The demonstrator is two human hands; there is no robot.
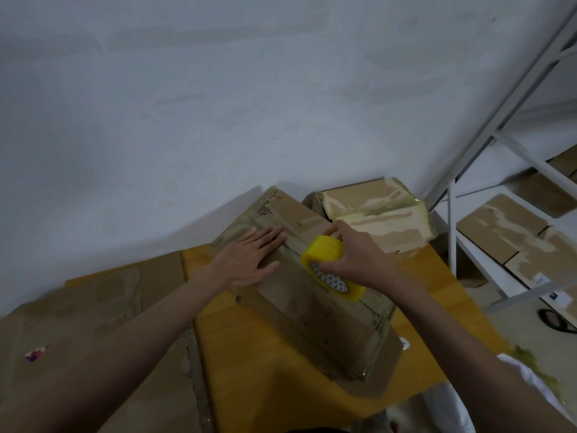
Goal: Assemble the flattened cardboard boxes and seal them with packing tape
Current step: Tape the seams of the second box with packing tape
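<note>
A long brown cardboard box [307, 310] lies diagonally on the yellow table [249, 364], its top flaps closed and streaked with old tape. My left hand [249, 254] presses flat on the box's top, fingers straight, near the far end. My right hand [359, 257] grips a yellow roll of packing tape [327, 264] that rests on the box's centre seam, just right of my left hand. The tape strip itself is too faint to make out.
Two taped boxes [374, 214] are stacked at the table's far right corner against the white wall. Flattened cardboard sheets [93, 323] lie to the left. A white metal shelf rack [499, 229] holding more cardboard stands on the right.
</note>
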